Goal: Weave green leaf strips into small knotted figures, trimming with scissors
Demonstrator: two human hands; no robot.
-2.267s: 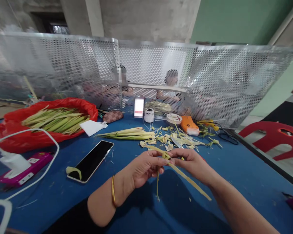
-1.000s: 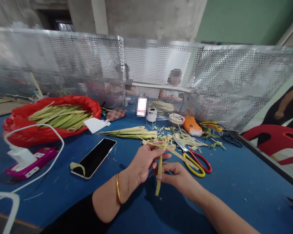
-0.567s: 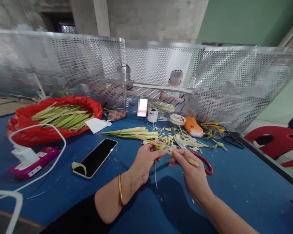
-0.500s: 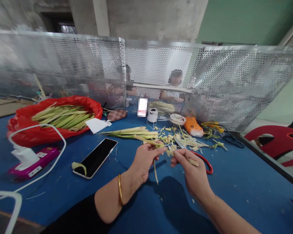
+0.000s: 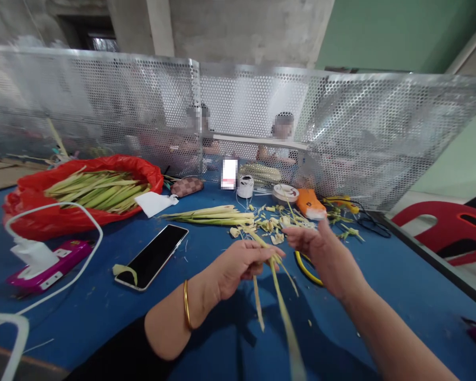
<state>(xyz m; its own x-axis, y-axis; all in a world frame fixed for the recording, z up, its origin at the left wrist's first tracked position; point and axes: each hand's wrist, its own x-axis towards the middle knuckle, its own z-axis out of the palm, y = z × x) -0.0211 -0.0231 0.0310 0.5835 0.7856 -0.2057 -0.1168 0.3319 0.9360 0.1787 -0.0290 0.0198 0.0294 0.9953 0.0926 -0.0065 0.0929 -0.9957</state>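
Note:
Pale green, flat leaf strips [image 5: 280, 296] are pinched between the thumb and fingers of my left hand [image 5: 244, 262]. Several ends hang down, one long strip reaching toward me and blurring at the bottom. My right hand [image 5: 321, 254] is off to the right, apart from the strips, its thumb raised and its fingers extended with nothing seen in them. Partly hidden behind it is a yellow loop handle [image 5: 304, 269] on the blue table. Beyond both hands lie cut leaf scraps [image 5: 273, 225] and a bundle of long leaves [image 5: 214, 216].
At left are a red plastic bag [image 5: 27, 211] full of leaves, a purple power strip [image 5: 49, 267] with white cable, and a dark phone [image 5: 153, 259]. A thread spool [image 5: 245, 187], tape roll [image 5: 285, 193] and orange packet [image 5: 310, 203] stand before a perforated metal screen [image 5: 246, 106]. People sit behind it.
My right hand has let go of the strip and moved up and right, opening. My left hand keeps its hold; a long strip now hangs toward me. A yellow handle shows where red showed before.

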